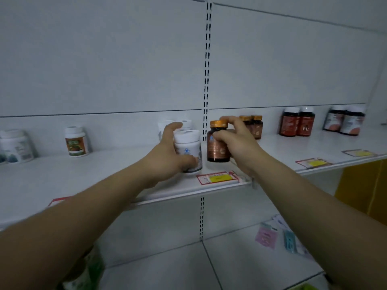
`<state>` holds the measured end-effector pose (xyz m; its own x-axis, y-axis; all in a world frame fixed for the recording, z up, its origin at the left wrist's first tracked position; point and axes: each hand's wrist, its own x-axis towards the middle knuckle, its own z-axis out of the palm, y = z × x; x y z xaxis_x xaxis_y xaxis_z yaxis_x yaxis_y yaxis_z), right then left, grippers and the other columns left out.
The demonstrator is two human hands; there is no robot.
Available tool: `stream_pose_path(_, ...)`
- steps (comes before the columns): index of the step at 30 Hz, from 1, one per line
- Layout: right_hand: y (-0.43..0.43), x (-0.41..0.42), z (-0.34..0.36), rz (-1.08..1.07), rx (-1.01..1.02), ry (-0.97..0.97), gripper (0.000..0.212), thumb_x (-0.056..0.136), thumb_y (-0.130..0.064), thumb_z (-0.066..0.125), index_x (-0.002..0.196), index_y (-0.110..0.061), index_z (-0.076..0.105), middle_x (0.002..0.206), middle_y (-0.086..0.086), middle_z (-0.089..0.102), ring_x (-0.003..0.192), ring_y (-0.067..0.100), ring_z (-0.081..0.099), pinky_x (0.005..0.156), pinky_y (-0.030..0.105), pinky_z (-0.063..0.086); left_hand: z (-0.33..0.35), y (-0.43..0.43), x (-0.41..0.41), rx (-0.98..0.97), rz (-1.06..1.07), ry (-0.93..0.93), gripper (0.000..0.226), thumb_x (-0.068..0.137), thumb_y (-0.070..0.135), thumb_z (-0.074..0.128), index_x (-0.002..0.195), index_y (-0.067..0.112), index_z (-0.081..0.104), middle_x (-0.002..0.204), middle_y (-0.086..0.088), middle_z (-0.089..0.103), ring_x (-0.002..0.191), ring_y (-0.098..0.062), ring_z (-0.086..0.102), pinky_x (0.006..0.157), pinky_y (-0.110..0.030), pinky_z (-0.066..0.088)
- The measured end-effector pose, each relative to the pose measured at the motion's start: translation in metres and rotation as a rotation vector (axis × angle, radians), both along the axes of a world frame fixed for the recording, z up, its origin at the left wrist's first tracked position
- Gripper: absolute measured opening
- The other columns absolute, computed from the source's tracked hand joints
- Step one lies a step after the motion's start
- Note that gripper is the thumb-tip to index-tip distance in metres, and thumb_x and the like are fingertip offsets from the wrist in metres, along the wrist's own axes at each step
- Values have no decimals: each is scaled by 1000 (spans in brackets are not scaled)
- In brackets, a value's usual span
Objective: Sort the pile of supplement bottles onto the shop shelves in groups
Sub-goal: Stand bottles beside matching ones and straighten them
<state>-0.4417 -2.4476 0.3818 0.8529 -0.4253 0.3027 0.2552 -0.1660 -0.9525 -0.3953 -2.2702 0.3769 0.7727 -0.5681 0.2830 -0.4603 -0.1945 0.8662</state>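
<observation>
Supplement tub, white with a blue-green label (15, 146), stood far left on the white metal shelf (104, 176), with a white bottle with an orange-and-green label (76, 141) next along. Then the left hand (167, 156), fingers curled round a white-capped white plastic bottle (188, 148), upright near the front edge. Just beside it, the right hand (237, 141) pinched a gold-capped amber bottle (216, 146), fingertips on the cap, thumb on the body. It was cap up, long axis vertical. Whether its base touched the shelf, couldn't tell.

**Supplement bottles on the shop shelf, counted**

Three white bottles (188, 143). Three amber bottles with gold caps (216, 152). Two red-brown bottles (290, 124). Two dark bottles with pale labels (352, 123). One orange-labelled white bottle (76, 142). One large white tub (15, 146), possibly two. Four shelf price tags (217, 178).
</observation>
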Motion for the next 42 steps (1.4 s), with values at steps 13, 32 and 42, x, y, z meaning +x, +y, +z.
stream_pose_path(13, -69, 70, -2, 146, -480, 135, 51, 87, -21, 68, 128, -28, 38, 119, 0, 54, 100, 17, 56, 76, 26, 48, -1, -41, 42, 491, 320, -623, 75, 74, 45, 74, 138, 28, 38, 138, 2, 43, 120, -18, 41, 103, -34, 37)
stream_pose_path(32, -89, 75, -11, 287, -683, 58, 55, 93, -22, 61, 139, -26, 31, 118, -3, 45, 105, 15, 44, 87, 30, 39, -5, -75, 88, 646, 545, -635, 65, 83, 38, 67, 139, 21, 39, 140, -2, 45, 129, -23, 35, 108, -43, 32)
stream_pose_path(42, -87, 74, -9, 255, -698, 70, 56, 93, -22, 61, 140, -25, 30, 130, 4, 48, 105, 15, 44, 87, 29, 39, 0, -87, 85, 775, 633, -625, 61, 88, 40, 59, 141, 21, 35, 144, -2, 39, 133, -24, 30, 110, -53, 26)
